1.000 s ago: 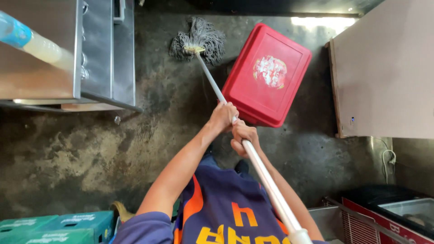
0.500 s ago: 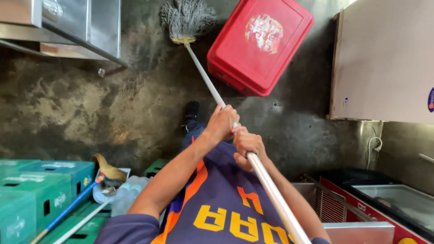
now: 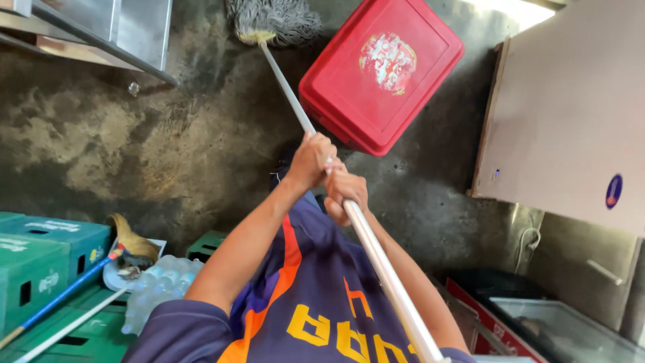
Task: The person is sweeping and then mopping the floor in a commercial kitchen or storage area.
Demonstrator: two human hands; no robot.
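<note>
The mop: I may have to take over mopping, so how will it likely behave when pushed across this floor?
The mop head is loose strings, so it probably flops and drags. The metal handle looks stiff; the left hand and right hand both grip it. The rough concrete floor likely adds drag.

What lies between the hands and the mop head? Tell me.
In the head view, only the bare metal handle runs from the left hand and right hand to the mop head, over wet concrete floor beside the red bin.
</note>
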